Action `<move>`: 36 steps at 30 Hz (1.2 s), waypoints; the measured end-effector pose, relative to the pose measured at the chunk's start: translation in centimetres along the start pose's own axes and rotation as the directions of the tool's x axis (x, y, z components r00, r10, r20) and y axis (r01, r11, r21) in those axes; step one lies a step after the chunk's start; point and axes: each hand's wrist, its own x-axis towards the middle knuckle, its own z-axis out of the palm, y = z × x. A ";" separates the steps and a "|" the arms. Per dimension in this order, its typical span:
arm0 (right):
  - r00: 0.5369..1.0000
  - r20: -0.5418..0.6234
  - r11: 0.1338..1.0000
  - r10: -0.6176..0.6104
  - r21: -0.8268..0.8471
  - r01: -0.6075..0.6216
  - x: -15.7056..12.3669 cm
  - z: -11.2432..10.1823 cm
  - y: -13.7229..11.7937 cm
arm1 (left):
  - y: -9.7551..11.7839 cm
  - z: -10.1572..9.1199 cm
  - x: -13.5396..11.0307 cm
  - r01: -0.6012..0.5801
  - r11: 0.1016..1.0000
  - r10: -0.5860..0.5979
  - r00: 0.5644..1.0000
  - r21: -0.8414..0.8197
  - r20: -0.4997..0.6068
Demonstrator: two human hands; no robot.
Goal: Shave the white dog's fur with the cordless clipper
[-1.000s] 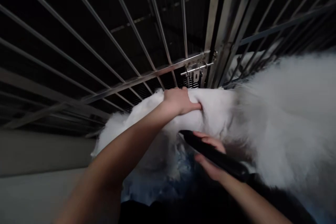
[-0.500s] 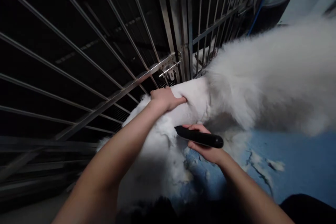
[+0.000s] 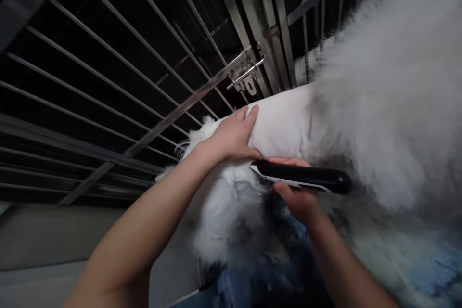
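Note:
A white, fluffy animal (image 3: 393,86) stretches across the view, its midsection shorn down to a smooth band of pinkish-white skin (image 3: 281,115). My left hand (image 3: 236,134) lies on this shorn part with fingers spread, the thumb close to the clipper's front end. In my right hand (image 3: 298,197) is a black hair clipper (image 3: 306,175) with a white lower edge. The clipper's head meets the edge of the long fur (image 3: 231,202) on the animal's near side, just under my left thumb. Its blade is hidden in the fur.
Metal cage bars (image 3: 144,72) run along the far side, close behind the animal. A bolt latch (image 3: 247,74) sticks out on the cage door. Below is a blue surface (image 3: 426,269) with loose fur on it, partly blurred.
The view has shifted and come closer. My left hand's fingers have moved along the shorn skin, and the clipper has gone up toward my left thumb, its side turned more into view.

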 end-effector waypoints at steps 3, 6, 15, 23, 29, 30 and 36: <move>0.996 0.084 1.000 -0.001 -0.016 0.003 -0.1 0.6 -0.9 | 0.0 -0.4 0.5 0.062 0.998 -0.062 0.997 -0.001 -0.042; 0.999 0.047 0.999 -0.024 -0.039 0.026 0.1 0.7 -1.3 | 0.2 -0.3 0.7 0.115 0.993 -0.115 0.992 -0.007 -0.060; 0.994 0.065 0.996 -0.089 0.004 0.089 0.8 1.0 -0.7 | 0.9 0.5 1.9 0.165 0.986 -0.158 0.973 0.027 -0.166; 0.979 0.202 0.998 -0.005 0.069 -0.009 0.7 0.0 -1.8 | 1.4 0.4 2.2 0.191 0.981 -0.185 0.967 0.021 -0.174; 0.994 -0.111 0.996 -0.022 0.087 0.032 0.0 0.4 -0.8 | 1.8 0.6 2.4 0.222 0.975 -0.218 0.958 0.003 -0.188; 0.996 -0.089 0.999 -0.024 0.046 0.029 -0.2 0.6 -0.6 | 1.8 0.6 2.4 0.227 0.974 -0.222 0.956 0.003 -0.193; 0.970 -0.188 0.988 -0.155 -0.039 0.150 -0.3 1.7 -0.8 | 1.9 0.5 2.4 0.266 0.964 -0.260 0.950 0.013 -0.172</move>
